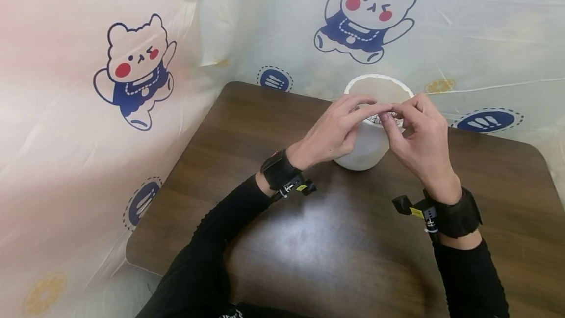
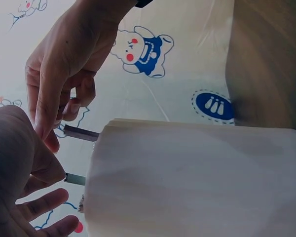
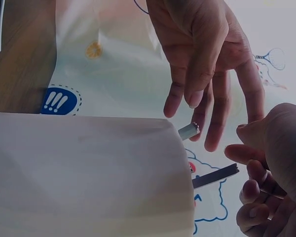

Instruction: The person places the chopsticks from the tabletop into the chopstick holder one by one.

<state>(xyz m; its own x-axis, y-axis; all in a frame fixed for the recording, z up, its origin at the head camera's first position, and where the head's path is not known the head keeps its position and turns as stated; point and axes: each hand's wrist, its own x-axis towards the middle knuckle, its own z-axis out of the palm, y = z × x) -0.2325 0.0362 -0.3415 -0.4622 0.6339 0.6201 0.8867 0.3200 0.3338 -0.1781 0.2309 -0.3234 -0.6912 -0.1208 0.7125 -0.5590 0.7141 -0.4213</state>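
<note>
My left hand (image 1: pixel 328 134) is raised at the rim of a white cylindrical container (image 1: pixel 364 146), its forefinger reaching straight to the right. In the right wrist view, its thumb and other fingers hang loose and apart. My right hand (image 1: pixel 421 136) has curled fingers; its thumb and forefinger close on the left forefinger's tip. Whether any small thing lies between these fingertips is hidden. Below the hands, a dark strip (image 3: pixel 215 176) and a pale greenish strip (image 3: pixel 188 131) stick out past the container's rim. Patterned contents show inside the container in the head view.
A dark brown wooden table (image 1: pixel 309 254) bears the container near its back edge. Behind and to the left hangs a pale curtain (image 1: pixel 282 18) with cartoon bear prints. Each wrist wears a black strap (image 1: pixel 279 171) with a small camera.
</note>
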